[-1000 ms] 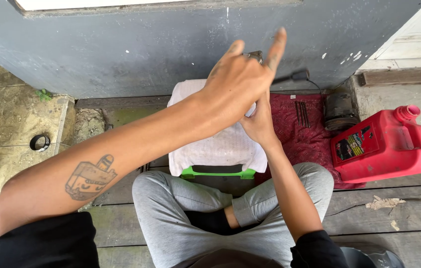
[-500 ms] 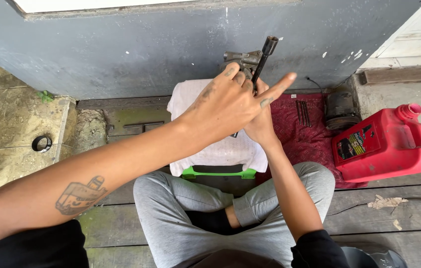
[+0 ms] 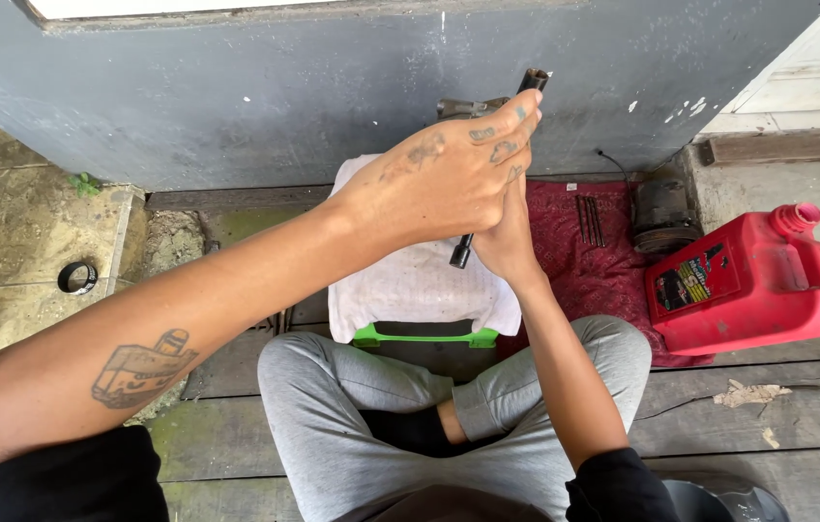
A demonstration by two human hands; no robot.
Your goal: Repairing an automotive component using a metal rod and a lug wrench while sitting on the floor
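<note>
Left hand (image 3: 444, 184) closed around dark socket wrench (image 3: 497, 164), held upright above white cloth (image 3: 410, 285) on green stool (image 3: 424, 336). Right hand (image 3: 507, 242) clasped beneath, mostly hidden; hold on grey metal part (image 3: 463, 106) cannot be told. Wrench best kept square to part, part braced firmly, turning force applied steadily. Red jerrycan (image 3: 753, 280) stood well right, on floorboards.
</note>
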